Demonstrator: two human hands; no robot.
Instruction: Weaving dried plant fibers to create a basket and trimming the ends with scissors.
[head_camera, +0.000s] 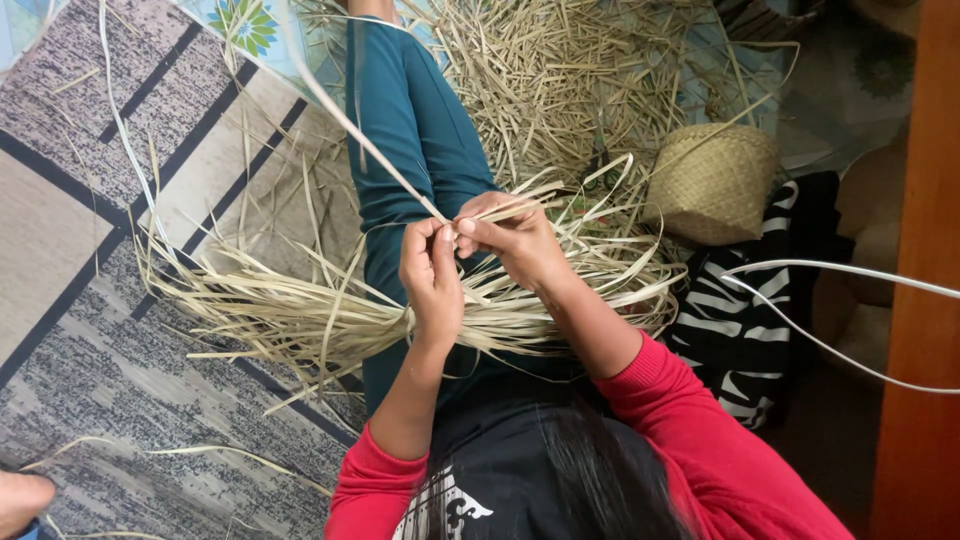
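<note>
Pinching 1 pale strip (400, 175) w/ left hand (432, 280) & right hand (515, 240), 1 woven basket (712, 183) nearby

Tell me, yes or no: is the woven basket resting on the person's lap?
No. The woven basket sits on the floor beside the leg, apart from both hands.

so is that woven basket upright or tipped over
Tipped over: the woven basket lies on its side by the straw pile, its round base facing up toward the camera.

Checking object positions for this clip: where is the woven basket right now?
In the head view, the basket sits upper right on the floor, beside the straw pile and above the striped cloth.
</note>
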